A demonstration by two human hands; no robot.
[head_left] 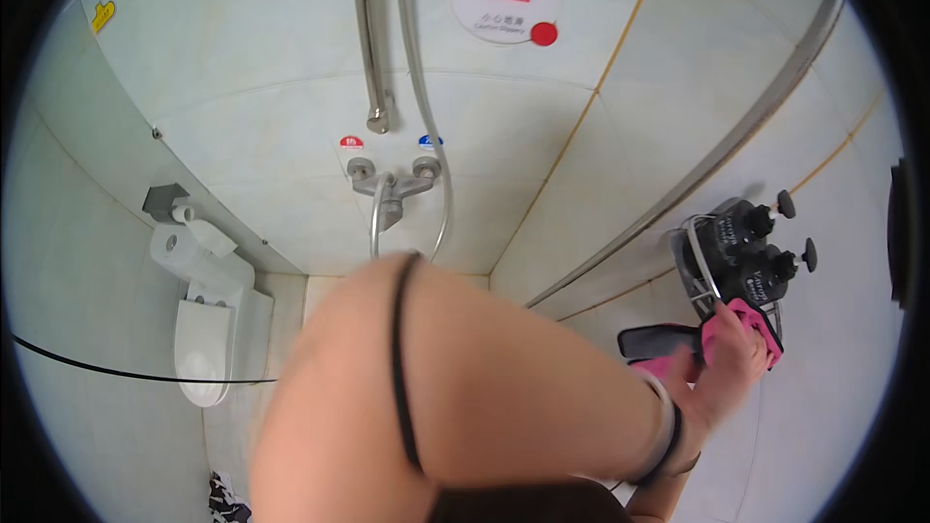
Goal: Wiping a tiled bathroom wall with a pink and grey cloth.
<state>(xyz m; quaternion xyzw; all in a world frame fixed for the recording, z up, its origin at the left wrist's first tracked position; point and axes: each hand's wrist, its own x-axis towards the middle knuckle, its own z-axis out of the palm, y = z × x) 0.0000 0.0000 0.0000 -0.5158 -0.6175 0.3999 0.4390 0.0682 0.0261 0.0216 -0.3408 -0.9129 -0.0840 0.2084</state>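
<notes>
A large bare arm, which looks like my left one, crosses the middle close up, with a black band around its bend and white and black bands near the wrist. My left hand (684, 376) is mostly hidden, beside a pink and dark grey thing. My right hand (733, 375), with a thin bracelet at the wrist, closes around the pink part of that thing (751, 322), which has dark edging. A long dark grey flap (659, 341) sticks out to its left; its kind is unclear. Both hands are just below a metal wire rack (699, 257) holding two black pump bottles (758, 276).
A white toilet (203, 344) stands at the left, behind a glass panel with a black edge. A chrome mixer tap (390, 184) with a hose (417, 68) is on the tiled wall ahead. Something black and white (228, 501) lies at the lower left.
</notes>
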